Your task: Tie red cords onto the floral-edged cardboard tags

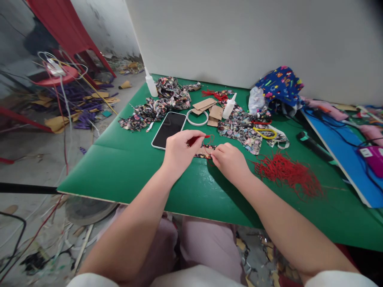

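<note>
My left hand [182, 151] is closed in a pinch, with a red string [212, 138] looping up beside its fingertips. My right hand [229, 160] is also closed, its thumb and finger pressed together at the string's lower part. Between both hands a small piece of cardboard edged with dark floral fabric [204, 151] lies on the green table; its left end is hidden behind my left fingers. A phone with a dark screen [169, 130] lies just left of my left hand. To the right of my right hand spreads a heap of cut red strings [287, 173].
Behind my hands are a white ring [197, 117], cardboard pieces [214, 115], glue bottles [229, 105] [151, 84], floral cloth [170, 99] and yellow-handled scissors [266, 133]. A blue board [344, 155] with cables and pink glue guns [326, 109] stands right. A pale wall [239, 40] closes the back.
</note>
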Motion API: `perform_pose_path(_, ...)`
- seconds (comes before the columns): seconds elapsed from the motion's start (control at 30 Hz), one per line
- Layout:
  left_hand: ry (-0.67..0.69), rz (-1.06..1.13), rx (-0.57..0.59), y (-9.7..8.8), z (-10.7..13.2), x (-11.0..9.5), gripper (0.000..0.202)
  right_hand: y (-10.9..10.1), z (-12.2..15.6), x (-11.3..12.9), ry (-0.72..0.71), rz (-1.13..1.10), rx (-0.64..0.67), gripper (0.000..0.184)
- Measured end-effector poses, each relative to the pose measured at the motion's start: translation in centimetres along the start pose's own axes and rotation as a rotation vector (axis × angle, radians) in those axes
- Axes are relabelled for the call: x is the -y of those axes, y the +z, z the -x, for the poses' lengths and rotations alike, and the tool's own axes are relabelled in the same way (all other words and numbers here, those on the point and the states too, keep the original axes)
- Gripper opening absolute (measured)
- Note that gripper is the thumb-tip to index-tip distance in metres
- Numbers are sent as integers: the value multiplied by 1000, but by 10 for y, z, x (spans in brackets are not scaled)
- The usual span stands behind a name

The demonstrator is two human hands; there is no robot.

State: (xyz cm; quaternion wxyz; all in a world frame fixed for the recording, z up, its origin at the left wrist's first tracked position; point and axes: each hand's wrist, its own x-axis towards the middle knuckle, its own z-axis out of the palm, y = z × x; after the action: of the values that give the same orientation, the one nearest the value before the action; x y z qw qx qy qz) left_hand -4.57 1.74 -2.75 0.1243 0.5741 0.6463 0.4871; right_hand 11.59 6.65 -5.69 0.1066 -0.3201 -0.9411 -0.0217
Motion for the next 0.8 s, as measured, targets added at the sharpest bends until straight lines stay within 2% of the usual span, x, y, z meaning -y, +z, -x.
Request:
perform_pose_path(0.3,18,0,-1,0,1,-1,14,2,-6,6,7,81,-12,25)
perform_pose_path(0.43,23,4,-7,-1,0,-1,14,4,-6,-2,98,-44,-49,17)
perform_pose_path(0.53,23,-3,-5,-2,0,0,14,2,-6,-11,290,-382,-60,9)
perform_pose_path(0.6,24,0,-3,-2,-1,0,14,0,-6,-17,426,-703,-7,7)
perform_pose_path(0.73,33,18,0,-1,0,0,14,-4,-6,-23,614,-1408,70,12)
perform_pose_path(0.8,39,18,-3,-1,0,1,14,-6,-6,-24,686,-1654,117,14)
